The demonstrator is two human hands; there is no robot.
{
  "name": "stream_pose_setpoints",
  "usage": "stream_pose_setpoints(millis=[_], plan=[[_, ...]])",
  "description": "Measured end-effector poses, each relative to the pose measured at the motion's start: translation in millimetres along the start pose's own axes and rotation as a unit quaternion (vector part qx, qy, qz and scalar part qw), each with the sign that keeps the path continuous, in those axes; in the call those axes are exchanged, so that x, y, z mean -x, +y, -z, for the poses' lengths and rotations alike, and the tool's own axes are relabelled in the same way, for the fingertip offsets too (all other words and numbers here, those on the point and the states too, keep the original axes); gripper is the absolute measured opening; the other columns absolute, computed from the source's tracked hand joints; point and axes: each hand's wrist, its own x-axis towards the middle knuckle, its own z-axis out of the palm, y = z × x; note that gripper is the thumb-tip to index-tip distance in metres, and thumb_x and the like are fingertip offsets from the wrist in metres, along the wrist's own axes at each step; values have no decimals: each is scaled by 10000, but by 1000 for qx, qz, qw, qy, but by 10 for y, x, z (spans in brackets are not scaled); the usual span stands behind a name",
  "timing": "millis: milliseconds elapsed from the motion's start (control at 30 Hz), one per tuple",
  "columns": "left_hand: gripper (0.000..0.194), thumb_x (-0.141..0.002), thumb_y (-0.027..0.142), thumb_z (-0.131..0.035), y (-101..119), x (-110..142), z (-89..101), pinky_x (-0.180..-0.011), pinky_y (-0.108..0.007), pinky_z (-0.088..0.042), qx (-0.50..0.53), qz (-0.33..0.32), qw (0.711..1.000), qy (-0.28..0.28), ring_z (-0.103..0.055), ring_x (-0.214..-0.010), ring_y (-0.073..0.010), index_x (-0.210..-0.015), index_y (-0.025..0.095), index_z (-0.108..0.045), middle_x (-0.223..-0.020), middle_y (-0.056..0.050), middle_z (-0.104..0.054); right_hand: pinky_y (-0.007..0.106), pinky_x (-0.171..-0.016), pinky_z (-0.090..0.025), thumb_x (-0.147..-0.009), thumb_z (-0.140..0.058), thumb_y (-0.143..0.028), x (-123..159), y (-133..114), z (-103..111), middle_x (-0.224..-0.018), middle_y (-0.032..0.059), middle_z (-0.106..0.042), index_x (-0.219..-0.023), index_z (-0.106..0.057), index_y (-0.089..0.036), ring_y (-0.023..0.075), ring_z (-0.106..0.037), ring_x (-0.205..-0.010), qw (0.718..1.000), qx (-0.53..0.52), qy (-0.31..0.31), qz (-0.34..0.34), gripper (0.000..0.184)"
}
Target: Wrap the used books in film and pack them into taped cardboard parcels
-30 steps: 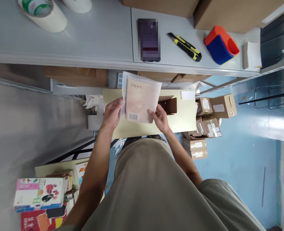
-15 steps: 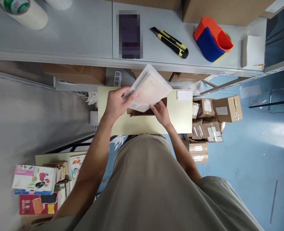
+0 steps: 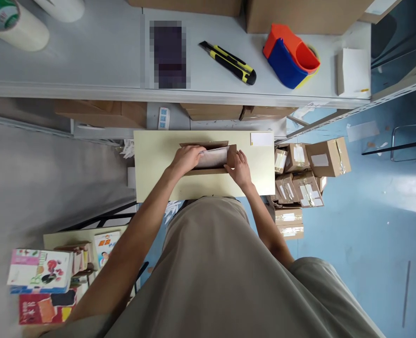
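A small cardboard box (image 3: 232,155) stands open on the pale yellow board in front of me, its flaps raised. Inside it lies a flat packet (image 3: 211,159) in a whitish wrapper, partly covered by my fingers. My left hand (image 3: 188,158) reaches over the box's left end, fingers closed on the packet's left edge. At the right end, my right hand (image 3: 240,170) grips the box wall between thumb and fingers. The packet's underside and the box floor are hidden.
On the grey shelf ahead lie a utility knife (image 3: 229,62), a red and blue tape dispenser (image 3: 290,56) and tape rolls (image 3: 25,28). Taped cartons (image 3: 308,188) are stacked on the floor at right. Books (image 3: 41,270) sit on a low table at left.
The packet has gone down from above the board into the box, with my left hand following it. My right hand has moved from the packet to the box's right end.
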Motion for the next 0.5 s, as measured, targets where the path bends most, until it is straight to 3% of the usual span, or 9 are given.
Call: stream_pose_setpoints(millis=[167,267,367,500], plan=[[410,-1012,170,-654,-73,-137,-334,-1045,-445,-612,-26,31,998,-52,-819,-1196,-375,-1345,278,-867,-1192,-125,-891,612,-1412,-425,-1010,-778,-216,-14,-30,-2,-1641,235,-652,-1581,-638,-119,389,-492,-1662,1000,-2,17,5,595],[463,-1035,170,-618,-70,-157,-395,-1071,-478,-619,-38,45,997,-55,-812,-1238,-389,-1445,236,-823,-1275,-163,-870,614,-1403,-439,-1011,-771,-212,-2,-46,6,-1622,226,-669,-1560,-658,-133,385,-532,-1627,1000,-2,23,1,566],[485,-1044,160,-596,-47,-82,-379,-1118,-474,-613,-12,25,999,-28,-800,-1291,-378,-1482,203,-799,-1375,-169,-841,633,-1370,-479,-1040,-734,-248,46,-65,23,-1622,207,-676,-1575,-648,-173,380,-582,-1582,999,-17,33,1,547],[380,-1053,179,-600,-62,239,-321,-1150,-472,-608,56,26,996,57,-819,-1247,-335,-1310,254,-871,-1336,-100,-865,635,-1290,-560,-1107,-636,-383,144,-96,63,-1607,200,-698,-1638,-585,-207,375,-650,-1519,996,-64,60,7,561]])
